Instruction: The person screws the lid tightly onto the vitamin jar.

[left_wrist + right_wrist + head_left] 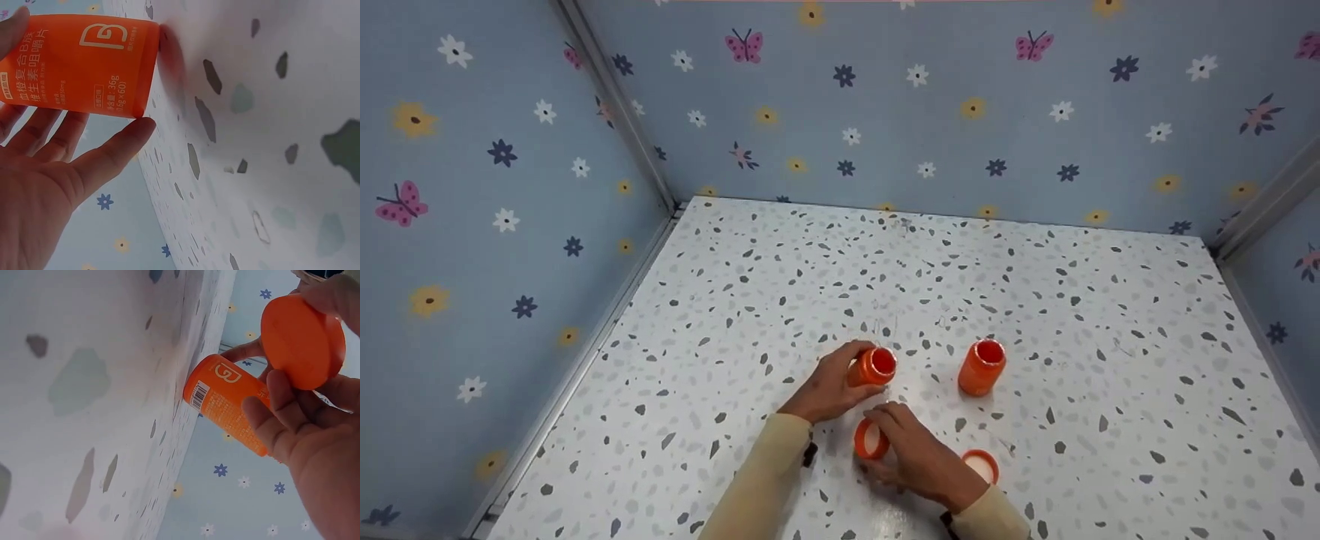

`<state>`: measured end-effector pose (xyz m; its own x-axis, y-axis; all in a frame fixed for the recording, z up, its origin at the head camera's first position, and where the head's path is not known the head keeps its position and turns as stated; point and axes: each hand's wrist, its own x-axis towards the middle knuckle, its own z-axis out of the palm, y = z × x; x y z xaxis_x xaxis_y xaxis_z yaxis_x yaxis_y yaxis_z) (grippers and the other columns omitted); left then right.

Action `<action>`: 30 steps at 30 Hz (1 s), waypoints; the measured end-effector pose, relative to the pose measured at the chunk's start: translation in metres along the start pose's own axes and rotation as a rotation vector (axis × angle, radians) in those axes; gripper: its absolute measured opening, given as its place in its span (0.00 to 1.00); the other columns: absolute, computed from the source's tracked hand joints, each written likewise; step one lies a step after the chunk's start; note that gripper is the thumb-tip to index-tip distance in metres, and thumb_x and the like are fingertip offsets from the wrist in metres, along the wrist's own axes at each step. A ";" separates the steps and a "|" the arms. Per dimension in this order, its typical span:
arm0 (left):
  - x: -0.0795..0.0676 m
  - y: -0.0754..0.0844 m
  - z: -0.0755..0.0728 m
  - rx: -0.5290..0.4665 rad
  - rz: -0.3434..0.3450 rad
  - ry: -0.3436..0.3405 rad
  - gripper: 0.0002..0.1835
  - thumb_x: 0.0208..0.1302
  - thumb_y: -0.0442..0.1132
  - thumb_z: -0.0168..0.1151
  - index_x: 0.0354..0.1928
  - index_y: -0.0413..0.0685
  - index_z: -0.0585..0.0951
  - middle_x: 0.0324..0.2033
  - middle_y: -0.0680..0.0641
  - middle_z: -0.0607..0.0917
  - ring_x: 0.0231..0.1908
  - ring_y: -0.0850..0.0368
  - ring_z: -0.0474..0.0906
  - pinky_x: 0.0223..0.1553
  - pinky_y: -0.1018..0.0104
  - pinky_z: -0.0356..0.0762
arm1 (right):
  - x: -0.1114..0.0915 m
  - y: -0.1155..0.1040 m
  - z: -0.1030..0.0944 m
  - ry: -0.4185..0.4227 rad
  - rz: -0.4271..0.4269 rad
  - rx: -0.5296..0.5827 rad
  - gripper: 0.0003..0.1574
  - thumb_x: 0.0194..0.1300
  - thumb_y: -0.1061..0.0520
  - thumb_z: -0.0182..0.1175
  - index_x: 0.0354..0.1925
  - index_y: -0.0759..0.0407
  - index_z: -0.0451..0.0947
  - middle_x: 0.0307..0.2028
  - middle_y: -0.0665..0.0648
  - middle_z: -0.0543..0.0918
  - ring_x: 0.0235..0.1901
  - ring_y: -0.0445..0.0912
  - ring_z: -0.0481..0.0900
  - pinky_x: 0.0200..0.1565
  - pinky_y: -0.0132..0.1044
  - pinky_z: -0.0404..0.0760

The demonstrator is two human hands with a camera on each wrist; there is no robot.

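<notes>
Your left hand is grasping an uncapped orange bottle around its sides, thumb on the near side and fingers on the far, which is leaving the mouth bare and probably steadying the body; its base is sitting at or just above the tabletop, and you cannot tell which from here. Your right hand is pinching an orange cap by its rim, on the near side of that bottle and apart from it, the pale inner face showing to the head camera, perhaps because an edge grip is the easiest hold on something so shallow. To the right, a second bottle is standing upright and capless, seemingly on its base for stability, while a second cap is lying inner side up near your right wrist, partly hidden by it. All this is resting on or hovering over a white, grey-flecked tabletop, slightly glossy under the light. Around it, blue panels with flowers and butterflies are enclosing the far, left and right sides, metal strips running along the corners.
</notes>
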<state>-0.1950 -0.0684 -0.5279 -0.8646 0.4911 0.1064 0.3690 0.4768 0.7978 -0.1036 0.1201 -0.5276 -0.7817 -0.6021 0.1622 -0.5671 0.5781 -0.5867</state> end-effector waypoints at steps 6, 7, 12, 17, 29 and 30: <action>-0.004 0.001 0.002 -0.018 0.000 -0.010 0.32 0.61 0.36 0.72 0.65 0.43 0.70 0.59 0.46 0.78 0.59 0.52 0.74 0.62 0.54 0.72 | -0.002 -0.001 -0.002 0.004 0.041 0.052 0.39 0.58 0.56 0.74 0.63 0.61 0.68 0.58 0.55 0.74 0.55 0.46 0.71 0.57 0.39 0.76; -0.005 0.001 0.002 -0.021 -0.001 -0.015 0.32 0.61 0.36 0.72 0.65 0.43 0.70 0.59 0.46 0.78 0.59 0.52 0.74 0.62 0.55 0.72 | -0.003 -0.001 -0.003 0.003 0.045 0.059 0.38 0.58 0.57 0.74 0.62 0.61 0.69 0.57 0.54 0.74 0.55 0.46 0.71 0.58 0.39 0.76; -0.006 0.002 0.003 -0.047 -0.006 -0.033 0.32 0.61 0.36 0.72 0.65 0.48 0.70 0.60 0.49 0.78 0.59 0.54 0.74 0.62 0.57 0.72 | -0.006 -0.001 -0.008 -0.031 0.104 0.062 0.35 0.60 0.54 0.72 0.63 0.58 0.71 0.58 0.51 0.74 0.55 0.45 0.72 0.59 0.40 0.76; -0.007 0.002 0.002 -0.053 0.007 -0.045 0.32 0.60 0.35 0.72 0.65 0.48 0.70 0.59 0.48 0.78 0.58 0.53 0.75 0.61 0.56 0.73 | -0.009 0.000 -0.012 0.003 0.099 0.087 0.35 0.61 0.53 0.72 0.62 0.59 0.71 0.57 0.53 0.75 0.52 0.43 0.75 0.56 0.40 0.78; -0.009 0.001 0.002 -0.032 0.090 -0.063 0.32 0.58 0.32 0.73 0.64 0.45 0.71 0.57 0.46 0.78 0.57 0.51 0.75 0.61 0.55 0.73 | -0.015 0.004 -0.021 0.091 0.099 0.089 0.37 0.60 0.56 0.72 0.64 0.59 0.70 0.56 0.52 0.73 0.49 0.42 0.74 0.55 0.38 0.79; -0.010 0.001 0.002 -0.036 0.090 -0.068 0.32 0.59 0.32 0.73 0.64 0.45 0.71 0.58 0.46 0.78 0.57 0.51 0.75 0.61 0.55 0.73 | -0.016 0.004 -0.022 0.092 0.109 0.087 0.37 0.60 0.55 0.72 0.64 0.59 0.70 0.56 0.53 0.72 0.50 0.43 0.74 0.55 0.39 0.79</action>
<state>-0.1858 -0.0713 -0.5292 -0.8031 0.5794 0.1392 0.4306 0.4028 0.8076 -0.0991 0.1436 -0.5148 -0.8603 -0.4827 0.1637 -0.4559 0.5851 -0.6706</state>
